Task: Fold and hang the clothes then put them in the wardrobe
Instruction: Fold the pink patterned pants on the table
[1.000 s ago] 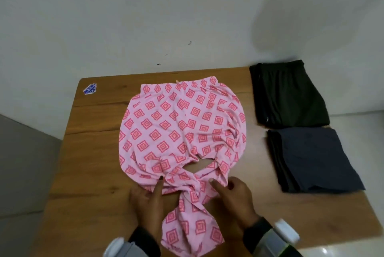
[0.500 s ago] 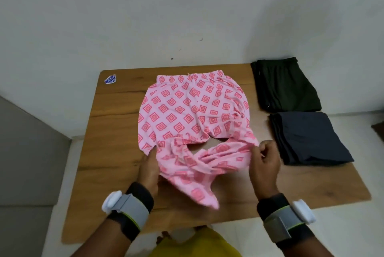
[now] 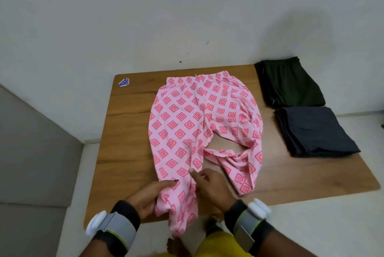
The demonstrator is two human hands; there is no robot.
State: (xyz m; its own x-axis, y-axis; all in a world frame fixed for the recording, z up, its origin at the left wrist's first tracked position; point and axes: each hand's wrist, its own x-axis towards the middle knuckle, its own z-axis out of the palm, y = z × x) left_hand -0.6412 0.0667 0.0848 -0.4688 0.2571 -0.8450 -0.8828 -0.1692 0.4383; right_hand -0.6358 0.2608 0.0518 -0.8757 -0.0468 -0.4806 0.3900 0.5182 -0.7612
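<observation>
Pink trousers (image 3: 187, 115) with a red diamond print lie spread on the wooden table (image 3: 128, 144), waistband toward the wall. Their left leg runs toward me and hangs over the near table edge. My left hand (image 3: 148, 194) grips that leg's left edge, thumb on top. My right hand (image 3: 212, 187) holds the same leg's right edge, thumb on the cloth and fingers hidden beneath it. The cloth bunches between both hands. The other leg (image 3: 243, 169) lies twisted and folded to the right.
A folded dark green garment (image 3: 291, 82) and a folded dark grey garment (image 3: 315, 132) lie at the table's right side. A blue sticker (image 3: 124, 82) marks the far left corner. A wall stands behind the table. Yellow cloth (image 3: 218, 244) shows below.
Both hands came together from the trousers' outer sides onto the left leg. That leg now lies straight toward me over the table edge, and the other leg dropped twisted at the right.
</observation>
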